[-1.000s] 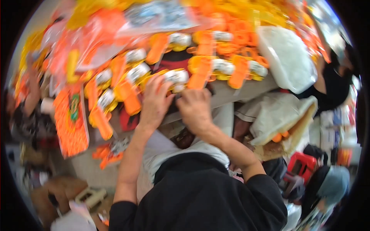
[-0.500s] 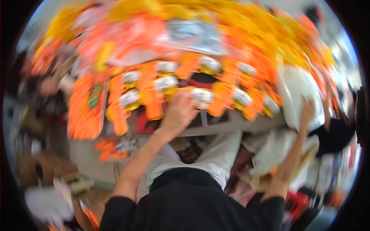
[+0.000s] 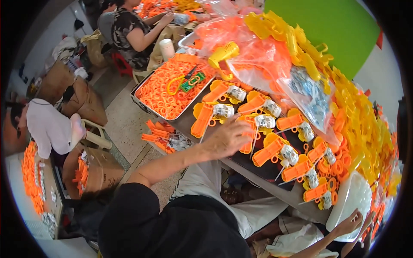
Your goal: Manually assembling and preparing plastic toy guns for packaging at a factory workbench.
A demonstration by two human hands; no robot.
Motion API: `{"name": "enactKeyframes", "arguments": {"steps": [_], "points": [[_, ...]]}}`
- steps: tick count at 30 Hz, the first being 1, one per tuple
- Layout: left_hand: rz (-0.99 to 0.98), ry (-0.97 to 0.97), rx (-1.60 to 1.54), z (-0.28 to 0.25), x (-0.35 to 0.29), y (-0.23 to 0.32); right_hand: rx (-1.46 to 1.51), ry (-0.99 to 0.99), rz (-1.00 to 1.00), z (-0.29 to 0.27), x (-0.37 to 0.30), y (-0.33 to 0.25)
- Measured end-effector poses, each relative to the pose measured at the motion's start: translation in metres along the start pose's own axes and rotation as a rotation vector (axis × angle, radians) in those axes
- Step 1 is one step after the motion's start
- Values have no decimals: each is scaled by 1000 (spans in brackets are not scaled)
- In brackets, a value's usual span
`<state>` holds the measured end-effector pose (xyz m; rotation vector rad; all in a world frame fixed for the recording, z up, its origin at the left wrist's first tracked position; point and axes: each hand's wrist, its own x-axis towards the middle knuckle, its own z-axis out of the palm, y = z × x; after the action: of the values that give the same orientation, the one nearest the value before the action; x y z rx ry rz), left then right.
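Note:
My left hand [image 3: 228, 138] reaches over a work table with its fingers bent over an orange plastic part [image 3: 246, 147], beside a white mechanism [image 3: 264, 122]. Part of its grip is hidden beneath the fingers. Around it lie two slanting rows of similar assemblies, each a yellow shell with an orange piece and a white mechanism, such as this orange piece [image 3: 267, 154]. At lower right, my right hand [image 3: 349, 223] is above a translucent white tub [image 3: 344, 202], its fingers drawn together. Whatever they hold is too small to name.
A box of orange rings [image 3: 167, 92] holds a green piece [image 3: 192, 81]. Yellow shells [image 3: 365, 124] pile up behind, next to a bag of bluish-grey parts [image 3: 307, 92]. Another person's hand [image 3: 368, 228] is near the tub. People sit at left, beside cardboard boxes [image 3: 101, 172].
My view has swung left, bringing the floor and other people into sight. My left hand remains by the same white mechanism, and an orange part now shows beneath it. My right fingers have drawn together.

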<state>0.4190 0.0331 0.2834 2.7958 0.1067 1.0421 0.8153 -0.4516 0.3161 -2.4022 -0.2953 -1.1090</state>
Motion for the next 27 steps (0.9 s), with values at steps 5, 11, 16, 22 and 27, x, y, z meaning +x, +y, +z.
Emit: {"name": "enactKeyframes", "arguments": {"steps": [5, 11, 16, 22, 27], "points": [[-219, 172, 199, -73, 14, -100, 366, 97, -189, 5, -104, -138], [-809, 353, 68, -133, -3, -315, 945, -185, 345, 40, -195, -254], [-941, 85, 347, -107, 20, -354, 636, -169, 57, 53, -209, -244], [-1078, -29, 467, -96, 39, -363, 651, -248, 216, 48, -208, -260], [-881, -99, 436, -122, 36, -373, 560, -242, 121, 47, -206, -255]]}}
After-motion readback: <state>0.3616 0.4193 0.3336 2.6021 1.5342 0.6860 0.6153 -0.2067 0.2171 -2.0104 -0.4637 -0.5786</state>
